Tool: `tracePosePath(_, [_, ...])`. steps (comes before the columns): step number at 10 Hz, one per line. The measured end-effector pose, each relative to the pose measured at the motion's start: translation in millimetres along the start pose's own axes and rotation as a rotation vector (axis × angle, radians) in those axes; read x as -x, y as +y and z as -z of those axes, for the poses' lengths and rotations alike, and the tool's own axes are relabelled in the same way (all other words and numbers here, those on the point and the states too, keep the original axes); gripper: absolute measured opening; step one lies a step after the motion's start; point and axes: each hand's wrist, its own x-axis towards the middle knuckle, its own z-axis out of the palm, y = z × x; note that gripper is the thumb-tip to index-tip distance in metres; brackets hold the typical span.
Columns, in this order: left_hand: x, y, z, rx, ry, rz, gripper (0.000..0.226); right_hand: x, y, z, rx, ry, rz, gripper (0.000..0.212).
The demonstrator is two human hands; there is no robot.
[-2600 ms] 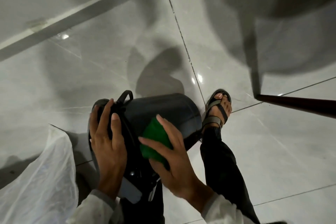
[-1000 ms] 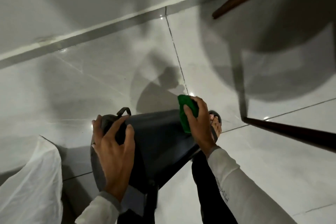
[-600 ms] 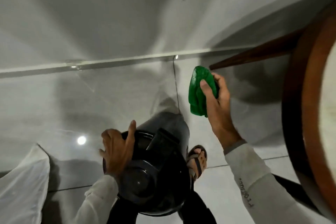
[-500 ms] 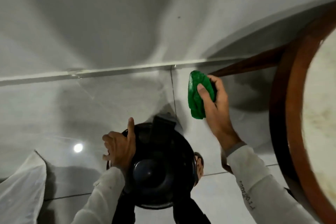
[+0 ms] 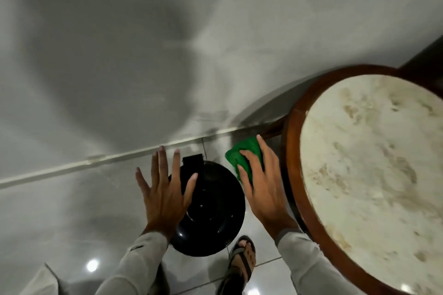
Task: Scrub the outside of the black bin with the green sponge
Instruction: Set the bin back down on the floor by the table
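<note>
The black bin [image 5: 213, 211] stands upright on the tiled floor, seen from straight above, its round glossy lid shut and a black hinge tab at the far edge. My left hand [image 5: 165, 196] hovers over the bin's left side with fingers spread and holds nothing. My right hand [image 5: 263, 189] is to the right of the bin, fingers pressed over the green sponge [image 5: 244, 155]. The sponge sits off the bin's far right rim; whether it touches the bin I cannot tell.
A round table [image 5: 374, 175] with a brown wooden rim and pale marbled top crowds the right side. A grey wall with a white skirting strip [image 5: 107, 158] runs behind the bin. My sandalled foot [image 5: 242, 258] is just below the bin. A white plastic bag corner [image 5: 48, 280] shows bottom left.
The bin went from lying tilted on its side to standing upright. My left hand let go of its rim and opened. My right hand lifted the sponge away, then lowered it beside the bin.
</note>
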Motion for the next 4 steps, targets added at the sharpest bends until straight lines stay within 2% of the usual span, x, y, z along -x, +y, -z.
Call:
tracePosePath(1, [-3.3, 32.1, 52.0, -0.063, 0.083, -0.135, 0.078, -5.0, 8.8, 63.6, 0.149, 0.175, -0.031, 0.036])
tracePosePath(2, [-3.0, 65.4, 93.1, -0.07, 0.091, -0.193, 0.079, -7.5, 30.5, 115.2, 0.247, 0.26, -0.225, 0.037])
tracePosePath(3, [-9.2, 90.6, 119.5, -0.117, 0.062, -0.268, 0.079, -2.0, 65.7, 142.0, 0.312, 0.153, -0.408, 0.037])
tracePosePath(4, [-15.3, 121.1, 143.5, -0.137, 0.066, -0.322, 0.08, 10.2, 81.9, 148.8, 0.339, 0.003, -0.459, 0.046])
